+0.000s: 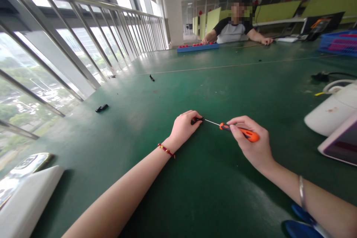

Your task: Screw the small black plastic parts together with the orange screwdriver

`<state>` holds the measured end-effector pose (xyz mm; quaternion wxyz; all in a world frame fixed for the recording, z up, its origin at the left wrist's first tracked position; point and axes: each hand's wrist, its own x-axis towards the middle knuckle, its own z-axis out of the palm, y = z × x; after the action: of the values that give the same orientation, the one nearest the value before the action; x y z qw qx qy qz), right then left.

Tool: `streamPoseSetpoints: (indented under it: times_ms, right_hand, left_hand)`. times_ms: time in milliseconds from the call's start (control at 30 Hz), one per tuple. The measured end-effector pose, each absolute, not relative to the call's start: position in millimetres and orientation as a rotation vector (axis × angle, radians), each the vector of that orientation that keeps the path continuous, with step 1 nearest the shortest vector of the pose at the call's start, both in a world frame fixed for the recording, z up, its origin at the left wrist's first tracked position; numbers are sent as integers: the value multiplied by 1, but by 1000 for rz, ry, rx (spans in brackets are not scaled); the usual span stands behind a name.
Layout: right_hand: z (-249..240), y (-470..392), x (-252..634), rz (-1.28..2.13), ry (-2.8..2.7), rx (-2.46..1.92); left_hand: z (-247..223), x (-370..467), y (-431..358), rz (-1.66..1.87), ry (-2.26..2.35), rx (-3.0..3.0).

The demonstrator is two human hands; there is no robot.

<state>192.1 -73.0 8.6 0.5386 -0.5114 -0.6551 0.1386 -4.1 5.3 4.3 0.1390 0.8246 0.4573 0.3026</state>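
Note:
Near the middle of the green table (178,93), my left hand (185,124) pinches a small black part (197,119), its kind too small to make out. My right hand (252,141) is closed round the orange and black handle of a screwdriver (251,135). The thin metal shaft points left, and its tip meets the black part at my left fingertips. Whether the tip sits in a screw cannot be seen. Two more small black pieces lie to the left, one nearer (102,108) and one farther off (151,77).
Across the table sits a person (234,31) with one hand at a blue rack (198,48) of red pieces. At right are a white rounded object (331,109), a black plug (320,77) and a blue basket (337,42). Blue handles (301,227) lie by my right forearm; a white box (33,200) stands left.

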Motion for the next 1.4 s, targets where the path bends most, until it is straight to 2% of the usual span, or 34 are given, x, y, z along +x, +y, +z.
streamPoseSetpoints:
  times_ms: [167,367,567,733,933,1100,1300,1400]
  right_hand:
    - [9,-71,191,304,-1490,-1071]
    - [10,-74,190,338,-1542,-1233]
    - [7,-72,190,361,-1492,-1127]
    - [10,-74,189,373,-1522,-1242]
    - [11,-73,188,305,-1432,-1079]
    - [12,-76,188,370,-1535,-1192]
    - [11,-76,186,313,-1504,-1070]
    - [11,-75,188,359,-1535,-1186]
  left_hand:
    - [5,-3,5,861,1341,2372]
    - [8,-2,3,830,1380,2359]
    - [7,-3,3,827,1382,2366]
    - [6,-3,3,829,1356,2384]
    - [7,-3,4,810,1347,2404]
    - [6,-4,4,811,1330,2417]
    - [7,-3,4,804,1353,2420]
    - [8,-3,3,801,1350,2414]
